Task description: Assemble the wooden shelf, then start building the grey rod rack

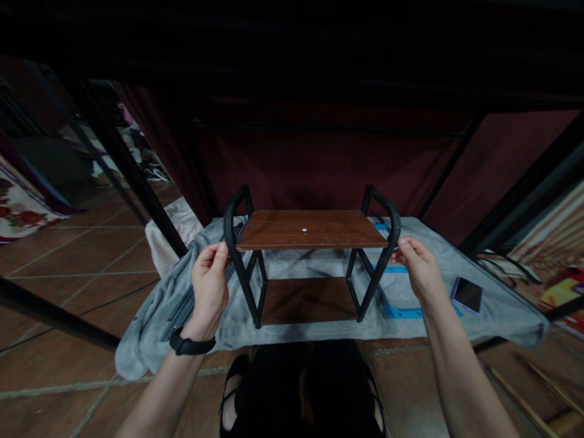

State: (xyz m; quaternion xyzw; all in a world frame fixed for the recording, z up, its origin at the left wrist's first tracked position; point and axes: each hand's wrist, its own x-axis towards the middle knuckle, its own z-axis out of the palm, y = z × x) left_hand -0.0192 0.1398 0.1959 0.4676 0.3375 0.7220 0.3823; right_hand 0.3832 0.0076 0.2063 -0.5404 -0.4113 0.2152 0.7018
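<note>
A small two-tier shelf stands upright in front of me, with a brown wood-look top board, a lower board and black tubular side frames. A small white spot marks the top board. My left hand, with a black band on its wrist, is closed in a pinch at the upper bend of the left side frame. At the matching bend of the right frame, my right hand is closed too, thumb and fingertips against the tube. Exact finger contact is partly hidden.
A grey cloth covers the low table under the shelf. Blue strips and a phone lie on the right; dark bars lie on the left. Black metal posts flank the table, and a dark beam crosses above.
</note>
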